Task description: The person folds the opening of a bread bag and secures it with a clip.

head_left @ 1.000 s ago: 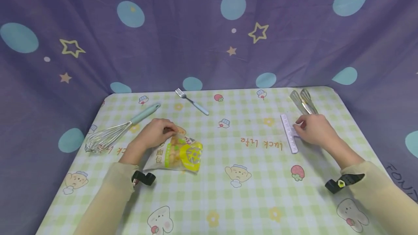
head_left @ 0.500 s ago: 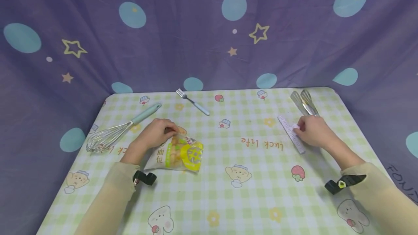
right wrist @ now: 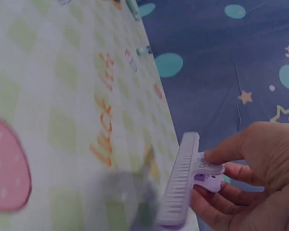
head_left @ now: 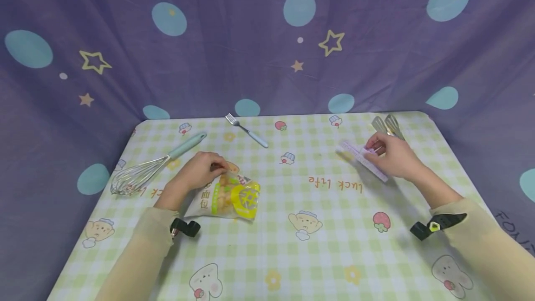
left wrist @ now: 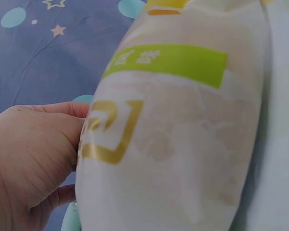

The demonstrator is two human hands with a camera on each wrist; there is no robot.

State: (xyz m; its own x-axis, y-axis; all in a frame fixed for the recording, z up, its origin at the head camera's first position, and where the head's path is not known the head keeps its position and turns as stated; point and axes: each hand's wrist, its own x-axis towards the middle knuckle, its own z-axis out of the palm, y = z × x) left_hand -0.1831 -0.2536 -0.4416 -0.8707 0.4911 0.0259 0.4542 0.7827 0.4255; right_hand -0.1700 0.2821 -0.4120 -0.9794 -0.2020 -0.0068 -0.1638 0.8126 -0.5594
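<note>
My left hand (head_left: 197,171) pinches the upper edge of a see-through food bag (head_left: 225,199) with yellow and green print and pale bread-like pieces inside. The bag lies on the table, and its printed side fills most of the left wrist view. In my right hand (head_left: 394,156) is a light purple bag clip (head_left: 369,166) with a long ridged bar. Thumb and fingers squeeze the clip's two handles (right wrist: 209,175), as the right wrist view shows. The clip is raised off the tabletop, its bar slanting down to the right and its shadow beneath.
A whisk (head_left: 146,173) with a mint handle lies left of the bag. Toward the back edge lies a fork (head_left: 250,135) with a pale blue handle. Metal tongs (head_left: 393,126) with slotted heads lie behind my right hand, partly hidden. A purple curtain (head_left: 234,59) borders the checkered table (head_left: 267,254).
My right hand has lifted the bag clip from the table and moved it slightly left and back, tilting its bar. The left hand and the bag have stayed in place.
</note>
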